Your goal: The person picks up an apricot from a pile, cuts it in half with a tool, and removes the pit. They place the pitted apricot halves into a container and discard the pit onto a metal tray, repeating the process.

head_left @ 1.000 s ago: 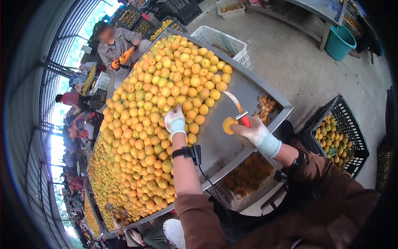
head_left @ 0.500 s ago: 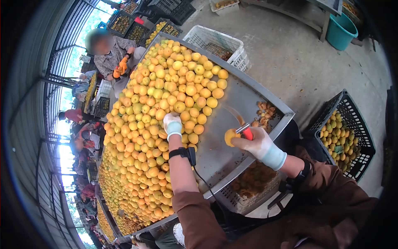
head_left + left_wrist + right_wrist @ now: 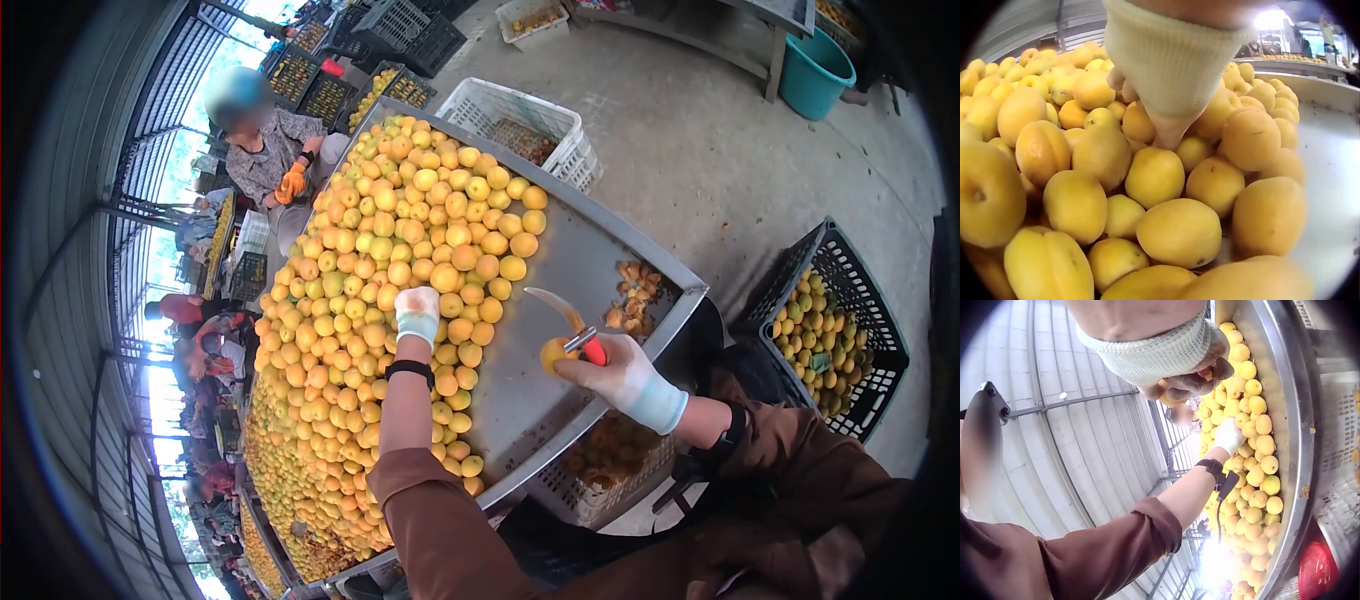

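A big heap of yellow-orange apricots (image 3: pixel 400 250) covers a long steel table (image 3: pixel 590 240). My gloved left hand (image 3: pixel 417 312) reaches down onto the heap's near edge. In the left wrist view its thumb and fingers (image 3: pixel 1166 128) lie on either side of one apricot (image 3: pixel 1137 122). My gloved right hand (image 3: pixel 612 368) hovers over the bare steel, gripping a red-handled knife (image 3: pixel 592 348) with a curved blade (image 3: pixel 553 304) pointing away. The same hand pinches an apricot piece (image 3: pixel 555 355) at its fingertips. The right wrist view shows this orange fruit (image 3: pixel 1169 399) under curled fingers (image 3: pixel 1194 381).
Fruit scraps (image 3: pixel 632 295) lie at the table's right corner. A white basket of cut fruit (image 3: pixel 605 455) hangs below the near rim. A black crate of apricots (image 3: pixel 825 330) stands on the right, a white crate (image 3: pixel 520 115) beyond, and a teal bucket (image 3: pixel 818 72). A person (image 3: pixel 265 150) works opposite.
My left arm has stretched farther along the heap and the hand has settled lower onto the fruit. The right hand keeps the knife and apricot piece, shifted slightly down.
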The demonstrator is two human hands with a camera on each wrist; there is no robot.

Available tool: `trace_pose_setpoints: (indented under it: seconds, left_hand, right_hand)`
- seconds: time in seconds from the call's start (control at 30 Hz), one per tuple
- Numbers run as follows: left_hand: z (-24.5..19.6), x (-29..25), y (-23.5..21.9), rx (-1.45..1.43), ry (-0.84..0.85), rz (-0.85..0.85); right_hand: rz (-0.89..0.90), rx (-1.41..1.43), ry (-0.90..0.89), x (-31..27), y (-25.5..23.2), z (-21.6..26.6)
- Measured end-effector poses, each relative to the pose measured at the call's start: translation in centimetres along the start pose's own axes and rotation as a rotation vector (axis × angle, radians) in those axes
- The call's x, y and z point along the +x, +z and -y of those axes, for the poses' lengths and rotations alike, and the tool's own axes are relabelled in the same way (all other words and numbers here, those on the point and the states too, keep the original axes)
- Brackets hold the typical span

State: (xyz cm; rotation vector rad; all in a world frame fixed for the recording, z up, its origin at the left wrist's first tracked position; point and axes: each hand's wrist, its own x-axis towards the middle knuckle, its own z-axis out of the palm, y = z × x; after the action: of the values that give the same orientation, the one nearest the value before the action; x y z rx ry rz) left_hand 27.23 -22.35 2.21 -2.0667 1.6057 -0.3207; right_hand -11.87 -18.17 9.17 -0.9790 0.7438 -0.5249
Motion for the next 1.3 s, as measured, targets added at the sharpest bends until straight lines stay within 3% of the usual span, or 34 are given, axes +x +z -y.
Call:
trace_pose_setpoints:
  seconds: [0.1,0.17,0.23,0.3,0.43,0.5,0.57,0.63,0.67,0.7,0.77,0.8,0.83,0.9,0.93,0.97,1.03,1.1,1.17,1.23,1.3]
  left_hand:
    - [0.1,0.7,1.8,0.172,0.098,-0.005]
    - [0.1,0.8,2.3,0.190,0.106,-0.109]
    - [0.2,1.3,2.7,0.219,0.174,-0.340]
    - [0.0,1.0,2.3,0.180,0.120,-0.324]
    - [0.7,-0.3,-0.5,0.094,0.176,-0.147]
    - [1.3,-1.1,-1.2,-0.042,0.218,-0.228]
    - [1.8,-2.1,-2.3,-0.043,0.172,-0.256]
    - [2.6,-3.1,-3.5,-0.281,0.033,-0.365]
    - [3.3,-3.9,-4.1,-0.400,0.040,-0.470]
    - [4.1,-4.1,-3.1,-0.391,0.036,-0.471]
    - [5.7,-4.4,-0.5,-1.459,-0.260,-0.272]
    - [6.4,-5.1,-1.0,-1.586,-0.298,-0.127]
    - [6.2,-5.7,-1.3,-1.578,-0.300,-0.131]
    - [4.4,-6.9,-1.2,-2.432,-0.243,-0.099]
    - [3.7,-7.7,-2.3,-2.527,-0.150,0.010]
    - [2.6,-8.4,-3.4,-2.523,-0.148,0.007]
    - [0.3,-9.9,-5.1,-2.657,0.135,0.195]
    - [-4.2,-11.5,-8.6,-2.711,0.072,0.143]
    - [-8.0,-11.2,-6.8,-2.725,-0.200,0.247]
    - [-12.9,-11.2,-7.7,-2.453,-0.181,0.320]
    - [-17.9,-12.1,-11.9,-1.782,0.053,0.112]
  right_hand:
    - [-0.002,-0.015,0.028,-0.2,0.5,-0.4]
    - [0.011,-0.001,0.011,-0.2,0.8,-0.8]
    - [0.011,-0.024,-0.002,-0.2,1.1,-1.1]
    - [0.004,-0.051,-0.012,-0.1,1.1,-1.3]
    - [-0.017,-0.117,-0.026,0.1,0.7,-1.3]
    - [-0.021,-0.136,-0.037,0.3,0.4,-1.3]
    - [-0.020,-0.096,-0.050,0.6,0.1,-1.8]
    - [-0.009,-0.069,-0.044,0.5,0.1,-1.7]
    - [-0.010,-0.066,-0.038,0.6,0.1,-1.8]
    - [-0.011,-0.063,-0.033,0.6,0.0,-1.9]
    - [0.001,-0.032,-0.028,0.4,0.1,-1.6]
    - [0.005,-0.006,-0.018,0.3,0.1,-1.5]
    - [0.011,0.000,-0.022,0.2,0.1,-1.4]
    - [0.000,0.067,-0.030,0.0,0.1,-1.2]
    - [0.002,0.070,-0.034,-0.1,0.0,-1.1]
    - [-0.055,0.105,-0.100,-0.1,-0.1,-1.0]
    - [-0.106,0.140,-0.167,-0.4,-0.6,-0.6]
    - [-0.350,-0.025,-0.335,-0.5,-1.3,-0.2]
    - [-0.375,-0.033,-0.380,-0.8,-2.0,0.3]
    - [-0.435,0.095,-0.381,-1.8,-2.4,0.9]
    - [-0.464,0.098,-0.484,-2.9,-2.6,1.6]
